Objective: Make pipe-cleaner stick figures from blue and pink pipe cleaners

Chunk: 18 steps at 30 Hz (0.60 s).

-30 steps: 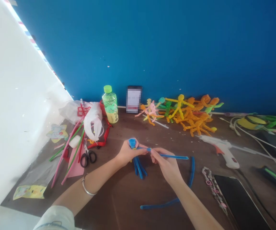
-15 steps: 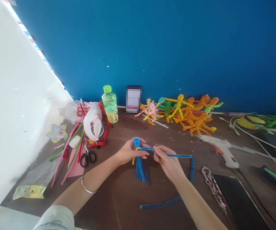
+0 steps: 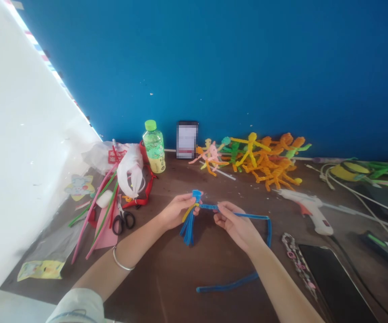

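My left hand point(image 3: 177, 211) pinches a small figure of blue pipe cleaners point(image 3: 189, 228) near its wound blue top. Several blue strands hang below my fingers, with a yellow pipe cleaner point(image 3: 187, 212) beside them. A coiled blue arm stretches right from the figure to my right hand point(image 3: 231, 224), whose thumb and fingers are closed on it. From there a long blue pipe cleaner point(image 3: 253, 216) runs on to the right and bends sharply down behind my forearm. Another blue length point(image 3: 226, 286) lies on the table nearer to me.
Scissors point(image 3: 123, 220), pipe cleaners and a white bag point(image 3: 130, 172) lie left. A bottle point(image 3: 154, 150) and propped phone point(image 3: 187, 140) stand at the back wall beside finished pipe-cleaner figures point(image 3: 275, 163). A glue gun point(image 3: 310, 208), phone point(image 3: 337, 280) and beaded strap point(image 3: 298, 264) are right.
The blue figure has turned in my left hand, its hanging strands swinging left and its top tilting right. My left fingers have shifted their grip; both hands stay in about the same place.
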Each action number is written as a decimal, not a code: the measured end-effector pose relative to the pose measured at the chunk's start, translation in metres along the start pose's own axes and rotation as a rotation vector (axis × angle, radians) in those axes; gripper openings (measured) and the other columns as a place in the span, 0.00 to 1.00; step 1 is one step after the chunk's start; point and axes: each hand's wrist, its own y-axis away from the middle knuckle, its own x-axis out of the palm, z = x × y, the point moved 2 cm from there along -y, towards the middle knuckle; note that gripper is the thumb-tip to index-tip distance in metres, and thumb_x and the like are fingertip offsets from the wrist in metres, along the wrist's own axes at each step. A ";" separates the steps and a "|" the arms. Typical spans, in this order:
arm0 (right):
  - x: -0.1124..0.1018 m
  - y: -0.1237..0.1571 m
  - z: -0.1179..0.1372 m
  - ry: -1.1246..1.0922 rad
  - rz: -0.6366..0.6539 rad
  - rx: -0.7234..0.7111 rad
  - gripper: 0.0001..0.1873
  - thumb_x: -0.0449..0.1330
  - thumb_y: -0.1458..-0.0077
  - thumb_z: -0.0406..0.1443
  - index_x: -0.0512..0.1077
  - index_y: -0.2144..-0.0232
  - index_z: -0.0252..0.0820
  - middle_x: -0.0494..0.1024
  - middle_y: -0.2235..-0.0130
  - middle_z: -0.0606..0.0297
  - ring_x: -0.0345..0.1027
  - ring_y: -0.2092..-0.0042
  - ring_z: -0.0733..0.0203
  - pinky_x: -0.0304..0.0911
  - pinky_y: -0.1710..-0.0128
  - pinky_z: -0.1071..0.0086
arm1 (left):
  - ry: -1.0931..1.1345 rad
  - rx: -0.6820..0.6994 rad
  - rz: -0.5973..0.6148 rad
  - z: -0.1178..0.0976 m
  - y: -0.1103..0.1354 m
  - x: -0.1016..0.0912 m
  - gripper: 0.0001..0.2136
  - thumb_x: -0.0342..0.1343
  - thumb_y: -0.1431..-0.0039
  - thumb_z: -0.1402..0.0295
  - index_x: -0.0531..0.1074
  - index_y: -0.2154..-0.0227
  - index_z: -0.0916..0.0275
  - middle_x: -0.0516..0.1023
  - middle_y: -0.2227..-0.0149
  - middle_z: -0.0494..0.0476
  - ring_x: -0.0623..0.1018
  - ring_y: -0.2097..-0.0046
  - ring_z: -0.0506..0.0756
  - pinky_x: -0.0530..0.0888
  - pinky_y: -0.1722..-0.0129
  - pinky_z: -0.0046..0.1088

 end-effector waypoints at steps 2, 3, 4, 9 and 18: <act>0.000 -0.001 -0.001 -0.038 -0.013 0.027 0.10 0.67 0.62 0.37 0.70 0.78 0.39 0.72 0.77 0.69 0.69 0.74 0.69 0.64 0.74 0.78 | -0.020 0.002 -0.002 -0.001 0.001 0.000 0.16 0.61 0.54 0.69 0.73 0.60 0.67 0.73 0.69 0.57 0.70 0.73 0.46 0.65 0.72 0.24; -0.001 -0.001 -0.002 -0.057 -0.023 0.027 0.10 0.68 0.63 0.36 0.71 0.78 0.39 0.73 0.77 0.70 0.70 0.73 0.68 0.65 0.72 0.78 | -0.025 0.000 0.010 -0.002 0.001 0.000 0.15 0.61 0.54 0.69 0.73 0.61 0.67 0.73 0.67 0.58 0.70 0.72 0.46 0.66 0.71 0.24; -0.001 -0.002 -0.002 -0.078 -0.034 0.019 0.10 0.68 0.64 0.36 0.71 0.78 0.39 0.73 0.77 0.70 0.71 0.72 0.68 0.66 0.71 0.79 | -0.029 -0.001 0.030 -0.002 0.001 0.000 0.15 0.61 0.54 0.69 0.73 0.61 0.67 0.74 0.65 0.60 0.71 0.71 0.47 0.66 0.70 0.23; -0.004 -0.004 0.000 -0.164 -0.049 -0.018 0.11 0.69 0.65 0.36 0.72 0.78 0.40 0.77 0.74 0.68 0.73 0.69 0.67 0.68 0.70 0.80 | -0.112 -0.017 0.142 -0.002 0.004 0.002 0.23 0.64 0.61 0.76 0.71 0.57 0.64 0.75 0.60 0.61 0.75 0.62 0.52 0.69 0.58 0.28; -0.007 -0.001 0.009 -0.142 0.076 -0.059 0.09 0.65 0.57 0.37 0.67 0.75 0.42 0.79 0.65 0.62 0.74 0.65 0.59 0.69 0.68 0.72 | -0.467 0.000 0.042 0.012 -0.001 -0.007 0.25 0.63 0.59 0.63 0.70 0.56 0.68 0.77 0.72 0.58 0.75 0.74 0.51 0.70 0.72 0.26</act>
